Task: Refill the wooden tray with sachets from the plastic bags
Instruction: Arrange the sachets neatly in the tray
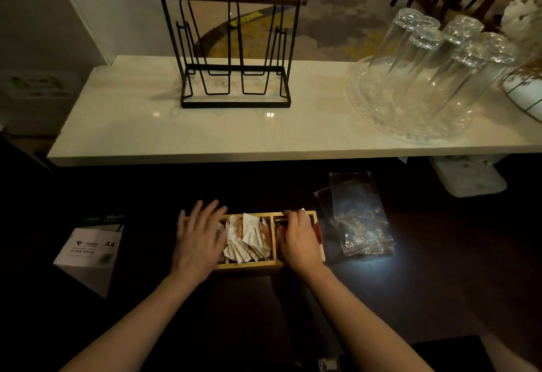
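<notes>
White counter (pixel 146 134): black wire rack (pixel 234 49) with wooden top bar, upturned glasses (pixel 434 57) on a clear glass tray (pixel 378 119). A4 paper box (pixel 91 251) lower left.

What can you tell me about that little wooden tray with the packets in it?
The wooden tray is a low, light-coloured box split by thin dividers into three compartments side by side. It sits flat on a dark surface below the white counter. The middle compartment is heaped with white and orange sachets. The left hand, fingers spread, covers the left compartment; the right hand curls over darker, reddish packets in the right one. Clear plastic bags lie just to its right.
</notes>
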Available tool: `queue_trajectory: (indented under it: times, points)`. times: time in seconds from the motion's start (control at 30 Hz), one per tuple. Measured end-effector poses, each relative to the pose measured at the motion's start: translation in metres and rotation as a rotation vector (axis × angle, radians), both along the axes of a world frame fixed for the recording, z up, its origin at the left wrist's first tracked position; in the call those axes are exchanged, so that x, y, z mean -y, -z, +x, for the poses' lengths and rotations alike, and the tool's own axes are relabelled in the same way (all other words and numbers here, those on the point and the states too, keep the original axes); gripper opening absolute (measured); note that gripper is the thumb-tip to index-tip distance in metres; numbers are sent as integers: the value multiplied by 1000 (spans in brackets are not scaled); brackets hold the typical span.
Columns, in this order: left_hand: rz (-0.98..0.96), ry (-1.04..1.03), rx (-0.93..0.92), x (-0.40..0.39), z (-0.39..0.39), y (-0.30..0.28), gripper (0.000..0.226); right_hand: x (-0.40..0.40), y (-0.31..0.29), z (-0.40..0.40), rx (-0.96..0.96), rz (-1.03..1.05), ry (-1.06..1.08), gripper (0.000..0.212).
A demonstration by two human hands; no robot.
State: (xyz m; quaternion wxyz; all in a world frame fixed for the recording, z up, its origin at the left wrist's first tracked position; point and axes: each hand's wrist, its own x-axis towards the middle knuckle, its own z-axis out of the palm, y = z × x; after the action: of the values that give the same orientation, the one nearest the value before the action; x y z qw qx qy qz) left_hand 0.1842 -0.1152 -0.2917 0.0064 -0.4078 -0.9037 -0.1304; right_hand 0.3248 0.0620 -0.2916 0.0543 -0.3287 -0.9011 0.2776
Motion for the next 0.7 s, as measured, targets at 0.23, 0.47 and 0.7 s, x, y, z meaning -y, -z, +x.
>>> queue_trajectory:
  times: [0.23, 0.47, 0.7]
  points:
    - [165, -134, 433, 54, -14, 32, 61, 16, 28, 3, 79, 216, 128, 54]
    - [-160, -31, 214, 51, 3, 42, 85, 22, 20, 7, 86, 167, 55, 53]
    - [-132, -38, 160, 40, 0, 31, 65, -13, 17, 29, -33, -59, 260, 59]
